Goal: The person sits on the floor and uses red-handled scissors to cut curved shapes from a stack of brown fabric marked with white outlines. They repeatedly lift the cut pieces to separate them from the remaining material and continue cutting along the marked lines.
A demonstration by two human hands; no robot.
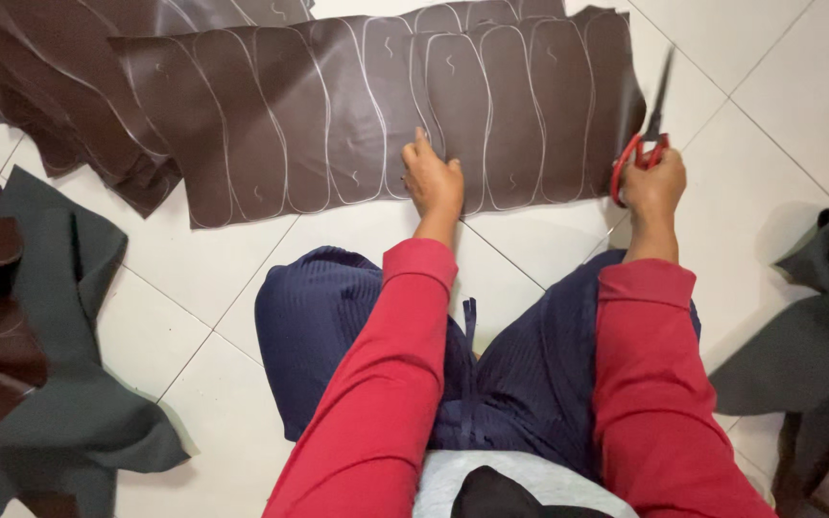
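A wide sheet of dark brown leather (338, 105) lies flat on the white tiled floor, marked with several white outlines of sole shapes. My left hand (432, 180) presses on the sheet's near edge, fingers bent. My right hand (652, 185) grips red-handled scissors (647, 134) at the sheet's right edge, blades pointing away from me along that edge. Both arms wear red sleeves.
More brown leather sheets (50, 77) are piled at the far left. Dark green and brown material (40, 364) is heaped at the left, and dark grey material (808, 355) lies at the right. My legs in blue trousers (338, 336) are folded in front of me.
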